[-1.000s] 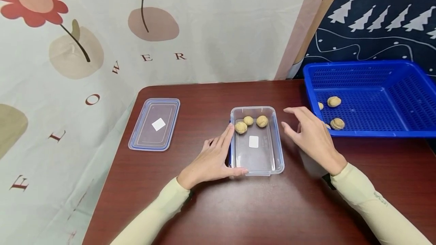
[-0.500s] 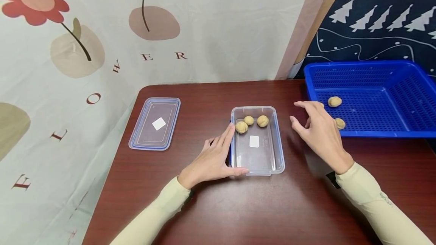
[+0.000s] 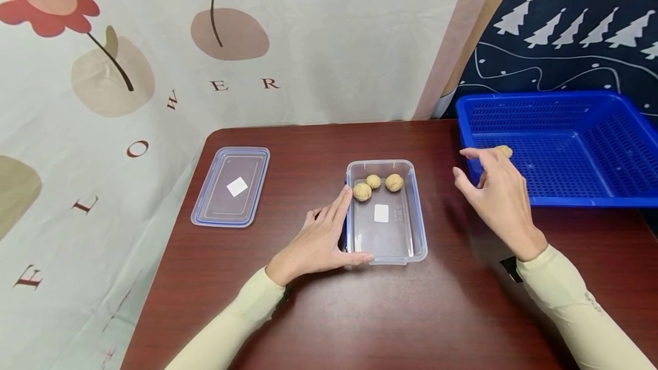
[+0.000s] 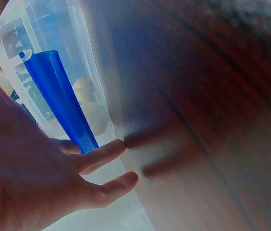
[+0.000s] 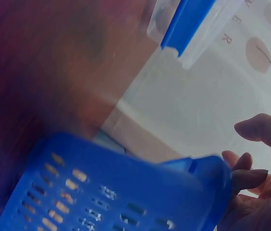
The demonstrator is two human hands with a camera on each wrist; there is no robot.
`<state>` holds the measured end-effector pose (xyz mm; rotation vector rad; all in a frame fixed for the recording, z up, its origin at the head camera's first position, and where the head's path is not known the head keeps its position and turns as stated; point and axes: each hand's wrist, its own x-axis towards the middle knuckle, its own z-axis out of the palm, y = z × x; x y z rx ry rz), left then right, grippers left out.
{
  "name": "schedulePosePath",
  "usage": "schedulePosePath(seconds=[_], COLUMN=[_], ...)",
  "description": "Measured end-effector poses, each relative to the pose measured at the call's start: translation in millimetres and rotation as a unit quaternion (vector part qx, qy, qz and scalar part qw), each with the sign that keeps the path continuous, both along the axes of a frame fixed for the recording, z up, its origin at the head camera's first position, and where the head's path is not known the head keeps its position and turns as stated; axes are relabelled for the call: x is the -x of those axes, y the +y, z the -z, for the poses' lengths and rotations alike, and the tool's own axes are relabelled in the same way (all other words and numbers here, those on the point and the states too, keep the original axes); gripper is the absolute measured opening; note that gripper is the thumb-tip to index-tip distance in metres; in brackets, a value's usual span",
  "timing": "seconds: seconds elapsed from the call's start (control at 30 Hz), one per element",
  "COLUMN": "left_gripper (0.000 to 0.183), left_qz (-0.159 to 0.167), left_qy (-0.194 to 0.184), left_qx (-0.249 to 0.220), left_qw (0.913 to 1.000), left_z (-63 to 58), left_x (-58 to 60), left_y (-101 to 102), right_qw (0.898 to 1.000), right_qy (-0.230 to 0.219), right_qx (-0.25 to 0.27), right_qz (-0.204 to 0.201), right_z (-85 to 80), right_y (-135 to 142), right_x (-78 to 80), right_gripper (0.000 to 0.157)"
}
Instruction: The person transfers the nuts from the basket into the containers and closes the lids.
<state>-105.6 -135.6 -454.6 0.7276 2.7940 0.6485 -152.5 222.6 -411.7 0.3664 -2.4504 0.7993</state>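
A clear plastic food container (image 3: 396, 244) with blue side latches stands in mid-table in the head view. Three walnuts (image 3: 394, 183) lie at its far end. My left hand (image 3: 315, 243) rests against its left side, fingers extended and thumb across the near rim. In the left wrist view, those fingers (image 4: 102, 159) lie beside the blue latch (image 4: 61, 98). My right hand (image 3: 501, 205) hovers at the left rim of a blue plastic basket (image 3: 586, 202), thumb and fingers apart, holding nothing. Just past its knuckles shows one walnut (image 3: 506, 151) in the basket; the hand covers the basket's near-left corner.
A clear lid (image 3: 218, 210) with a blue seal lies at the left of the brown table (image 3: 432, 313). A printed cloth (image 3: 339, 44) hangs right behind the table. The basket's perforated wall (image 5: 102, 178) rises close beside the right hand in the right wrist view.
My right hand has moved right, from beside the container to over the basket's left rim, covering walnuts that were in sight. The left hand and container have stayed put.
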Motion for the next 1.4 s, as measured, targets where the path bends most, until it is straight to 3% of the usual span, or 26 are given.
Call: schedulePosePath(seconds=[0.5,0.73,0.97,1.1,1.23,1.4], left_gripper=[0.138,0.138,0.138,0.138,0.138,0.138], left_qz=[-0.005,0.004,0.011,0.008,0.009,0.009], left_qy=[-0.002,-0.001,0.003,0.002,0.001,-0.002], left_qx=[-0.011,-0.011,-0.010,-0.008,-0.006,-0.008], left_qw=[0.9999,0.9999,0.9999,0.9999,0.9999,0.9999], left_z=[3.1,3.2,3.8,3.1,1.9,0.1], left_x=[-2.7,0.1,2.0,2.3,1.8,0.8], left_y=[-3.1,-1.1,0.6,0.7,0.1,-0.8], right_qw=[0.998,0.991,0.985,0.973,0.951,0.926], right_qy=[-0.052,-0.128,-0.165,-0.224,-0.299,-0.362], right_qx=[0.000,-0.021,-0.044,-0.057,-0.078,-0.106], right_qz=[0.045,0.030,0.025,0.011,0.002,-0.008], right_z=[1.2,-2.4,-5.0,-6.2,-9.8,-16.1], right_y=[21.9,43.3,58.7,66.2,73.6,84.6], right_x=[13.2,18.5,23.2,28.1,32.3,36.7], right_gripper=[0.030,0.033,0.034,0.039,0.049,0.058])
